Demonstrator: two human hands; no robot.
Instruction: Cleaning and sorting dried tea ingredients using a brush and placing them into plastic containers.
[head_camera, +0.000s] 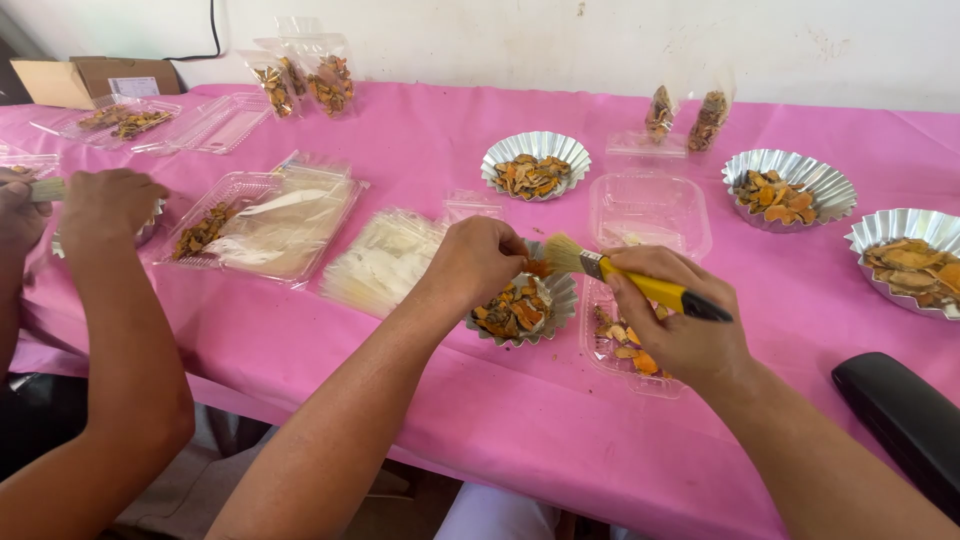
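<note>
in the middle of the frame the left hand (478, 258) is pinching a small orange dried slice (538, 268) over the foil cup (556, 300), and the right hand (672, 312) is gripping a yellow-handled brush (640, 284), lying left to right, its bristles touching the slice.

White wall (600, 40) behind a pink-covered table (520, 420).
</note>
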